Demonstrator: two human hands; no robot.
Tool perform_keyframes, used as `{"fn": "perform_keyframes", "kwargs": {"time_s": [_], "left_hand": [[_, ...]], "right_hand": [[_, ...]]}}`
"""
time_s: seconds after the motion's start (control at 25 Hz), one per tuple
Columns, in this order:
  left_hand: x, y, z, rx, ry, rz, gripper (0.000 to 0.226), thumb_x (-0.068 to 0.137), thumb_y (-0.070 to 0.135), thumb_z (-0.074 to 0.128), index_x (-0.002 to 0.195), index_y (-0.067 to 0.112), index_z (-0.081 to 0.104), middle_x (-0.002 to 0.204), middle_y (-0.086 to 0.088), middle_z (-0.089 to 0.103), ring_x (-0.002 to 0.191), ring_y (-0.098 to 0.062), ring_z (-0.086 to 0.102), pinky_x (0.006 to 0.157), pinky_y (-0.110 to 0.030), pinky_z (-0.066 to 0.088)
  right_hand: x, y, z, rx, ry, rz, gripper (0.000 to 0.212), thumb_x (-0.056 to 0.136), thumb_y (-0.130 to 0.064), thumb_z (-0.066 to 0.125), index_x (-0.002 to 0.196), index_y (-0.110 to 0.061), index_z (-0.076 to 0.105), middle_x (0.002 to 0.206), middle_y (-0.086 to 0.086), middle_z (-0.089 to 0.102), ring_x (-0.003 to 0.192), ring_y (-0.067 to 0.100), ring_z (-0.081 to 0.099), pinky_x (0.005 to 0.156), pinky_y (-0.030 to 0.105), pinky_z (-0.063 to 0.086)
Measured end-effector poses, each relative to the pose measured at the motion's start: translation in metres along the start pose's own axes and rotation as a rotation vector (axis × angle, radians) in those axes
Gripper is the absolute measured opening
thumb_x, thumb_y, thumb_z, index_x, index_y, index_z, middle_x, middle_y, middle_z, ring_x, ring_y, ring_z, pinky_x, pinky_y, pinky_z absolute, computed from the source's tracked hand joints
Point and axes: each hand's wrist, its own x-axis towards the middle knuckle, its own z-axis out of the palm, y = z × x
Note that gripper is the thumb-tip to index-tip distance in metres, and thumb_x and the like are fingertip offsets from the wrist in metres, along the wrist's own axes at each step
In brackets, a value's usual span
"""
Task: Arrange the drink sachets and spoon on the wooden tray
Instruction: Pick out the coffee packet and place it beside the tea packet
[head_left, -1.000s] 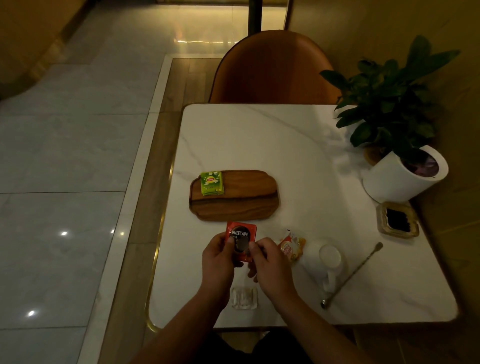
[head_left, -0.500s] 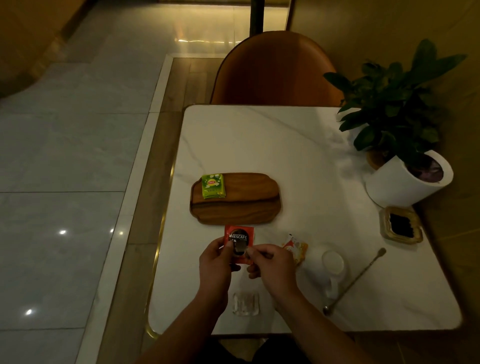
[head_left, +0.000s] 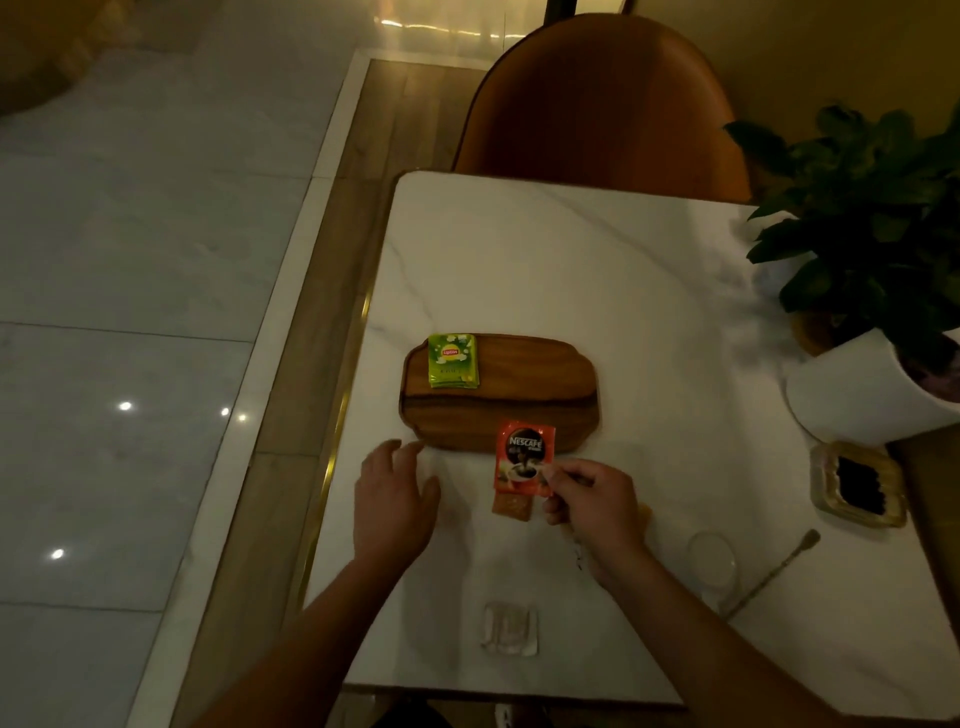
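Note:
A wooden tray (head_left: 535, 387) lies on the white marble table (head_left: 545, 270). A green Lipton sachet (head_left: 452, 360) rests on its left end. My right hand (head_left: 592, 501) pinches a red Nescafe sachet (head_left: 523, 454) by its lower right corner, the sachet's top overlapping the tray's near edge. My left hand (head_left: 395, 491) hovers with relaxed fingers just left of it, holding nothing. An orange sachet (head_left: 511, 506) peeks out under the red one. A long metal spoon (head_left: 774, 571) lies at the right.
A white cup (head_left: 712, 564) stands beside the spoon. A potted plant (head_left: 872, 332) and a small square dish (head_left: 857, 486) occupy the right side. A clear glass coaster (head_left: 509, 627) sits near the front edge. A brown chair (head_left: 602, 104) stands behind the table.
My left hand has let go of the red sachet and moved left. My right hand has carried the sachet forward to the tray's near edge. The camera has shifted closer.

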Motion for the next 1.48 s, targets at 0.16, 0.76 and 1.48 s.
{"fn": "perform_keyframes", "kwargs": {"time_s": [0.16,0.76,1.48], "left_hand": [[0.026,-0.027,0.018,0.208,-0.024,0.084,0.071,0.096,0.042,0.051,0.155,0.007,0.030,0.163,-0.022,0.024,0.154,-0.038,0.012,0.126,-0.052,0.013],[0.029,-0.041,0.038,0.266,0.048,0.101,0.082,0.094,0.057,0.034,0.158,0.009,0.021,0.167,-0.014,0.017,0.157,-0.028,0.006,0.127,-0.049,0.006],[0.032,-0.043,0.043,0.309,0.038,0.097,0.080,0.094,0.057,0.035,0.157,0.009,0.024,0.166,-0.016,0.021,0.156,-0.030,0.011,0.125,-0.049,0.008]], "right_hand": [[0.032,-0.007,0.006,-0.069,0.012,-0.035,0.009,0.087,-0.012,0.072,0.080,-0.013,0.076,0.058,0.004,0.070,0.047,0.015,0.062,0.046,0.028,0.055],[0.146,-0.047,0.042,-0.230,0.010,-0.023,0.014,0.091,-0.017,0.067,0.077,-0.021,0.070,0.066,0.005,0.071,0.045,0.011,0.061,0.049,0.026,0.055],[0.151,-0.048,0.059,-0.438,0.037,-0.085,0.010,0.089,-0.023,0.069,0.082,-0.017,0.073,0.065,-0.004,0.067,0.041,0.006,0.062,0.047,0.023,0.050]]}}
